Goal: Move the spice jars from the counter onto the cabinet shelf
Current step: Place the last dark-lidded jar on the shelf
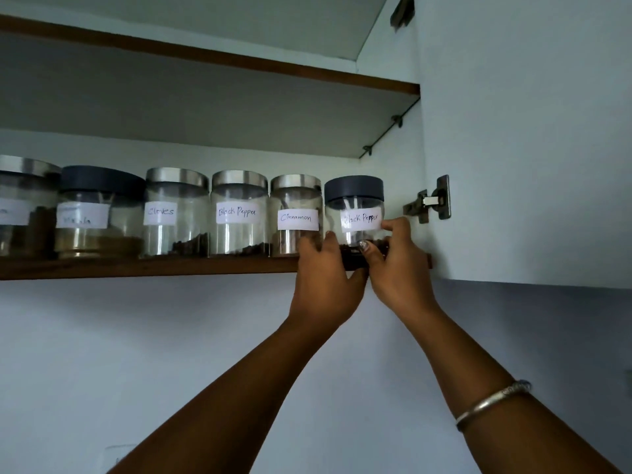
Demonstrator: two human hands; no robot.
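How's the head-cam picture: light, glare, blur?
Head view: dim, bluish light; vertical glare streaks on the Cloves jar; second label from left smeared, barely readable; left hand and right hand, gripping the dark-lidded Black Pepper jar, look sharp.

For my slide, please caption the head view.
Left hand and right hand hold a dark-lidded glass pepper jar at the wooden shelf edge.

Both arms stretch upward, left hand (325, 268) and right hand (398, 265) clasping one jar (355, 200).
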